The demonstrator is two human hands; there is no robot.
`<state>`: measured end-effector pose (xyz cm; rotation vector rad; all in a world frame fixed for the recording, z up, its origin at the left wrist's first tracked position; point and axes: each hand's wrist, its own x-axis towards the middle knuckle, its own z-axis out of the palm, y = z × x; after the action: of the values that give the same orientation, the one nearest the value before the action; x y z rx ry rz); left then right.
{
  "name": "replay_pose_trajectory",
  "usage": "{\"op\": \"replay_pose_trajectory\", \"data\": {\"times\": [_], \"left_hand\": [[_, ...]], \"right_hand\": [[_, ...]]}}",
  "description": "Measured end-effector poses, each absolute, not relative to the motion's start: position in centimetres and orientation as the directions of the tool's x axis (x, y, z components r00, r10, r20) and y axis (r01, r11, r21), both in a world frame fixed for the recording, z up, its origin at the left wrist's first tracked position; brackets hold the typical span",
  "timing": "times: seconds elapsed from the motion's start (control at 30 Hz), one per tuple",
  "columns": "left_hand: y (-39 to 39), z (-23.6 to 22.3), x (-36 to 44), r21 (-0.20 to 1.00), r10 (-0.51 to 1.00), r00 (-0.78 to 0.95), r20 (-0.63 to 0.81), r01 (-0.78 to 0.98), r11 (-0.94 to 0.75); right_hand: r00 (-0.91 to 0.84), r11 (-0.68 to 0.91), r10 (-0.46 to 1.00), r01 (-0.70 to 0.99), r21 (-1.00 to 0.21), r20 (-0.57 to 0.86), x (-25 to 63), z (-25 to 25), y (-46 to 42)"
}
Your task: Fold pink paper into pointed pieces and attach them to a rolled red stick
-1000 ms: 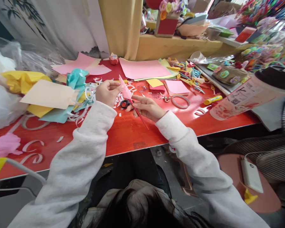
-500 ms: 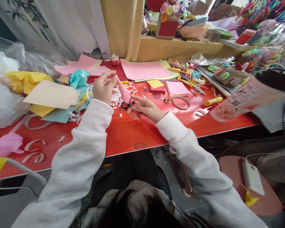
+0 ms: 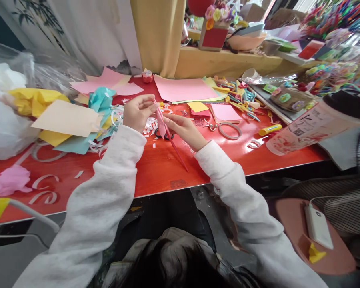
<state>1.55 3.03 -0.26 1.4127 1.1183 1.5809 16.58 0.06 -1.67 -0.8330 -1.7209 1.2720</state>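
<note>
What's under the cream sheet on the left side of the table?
Under the cream sheet, the edges of a yellow sheet and a blue-green sheet stick out on the near side. Whatever lies beneath its middle is covered, so I can't tell.

Red table — yellow curtain behind, floor apparently grey.

Wearer: pale grey, faintly mottled long sleeves, loose with soft folds, ribbing not discernible at the bunched cuffs; dark legwear; no printed markings resolved on the sleeves.
</note>
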Motion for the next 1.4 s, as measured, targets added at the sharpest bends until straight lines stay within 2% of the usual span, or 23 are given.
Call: {"op": "replay_pose_trajectory", "data": {"times": [0.13, 0.37, 0.57, 0.73, 0.87, 1.03, 1.4], "left_hand": [[2.7, -0.1, 1.7, 0.935, 0.928, -0.114, 0.355, 0.028, -0.354], [2.3, 0.1, 1.8, 0.929, 0.92, -0.127, 0.37, 0.066, -0.364], [2.0, 0.5, 1.8, 0.912, 0.906, -0.116, 0.407, 0.099, -0.397], [2.2, 0.5, 1.7, 0.912, 0.906, -0.113, 0.408, 0.095, -0.399], [2.4, 0.5, 1.3, 0.916, 0.909, -0.111, 0.401, 0.078, -0.395], [2.1, 0.8, 1.3, 0.922, 0.921, -0.046, 0.387, 0.025, -0.387], [2.1, 0.5, 0.8, 0.991, 0.995, 0.041, 0.095, -0.1, -0.09]], "right_hand": [[-0.432, 0.206, 0.876, -0.065, -0.976, 0.213, 16.0, -0.9, -0.4], [-0.479, 0.132, 0.857, -0.151, -0.98, 0.189, 16.4, -1.5, 0.0], [-0.497, -0.075, 0.866, -0.229, -0.971, 0.05, 16.2, -1.1, -0.7], [-0.53, -0.17, 0.848, -0.239, -0.956, -0.018, 16.0, -0.7, -1.1], [-0.524, -0.15, 0.852, -0.227, -0.962, -0.01, 16.1, -0.7, -1.1], [-0.568, -0.066, 0.815, -0.286, -0.956, 0.113, 16.7, -1.1, -0.9], [-0.619, -0.042, 0.778, -0.221, -0.974, 0.107, 16.5, -1.4, -1.0]]}}
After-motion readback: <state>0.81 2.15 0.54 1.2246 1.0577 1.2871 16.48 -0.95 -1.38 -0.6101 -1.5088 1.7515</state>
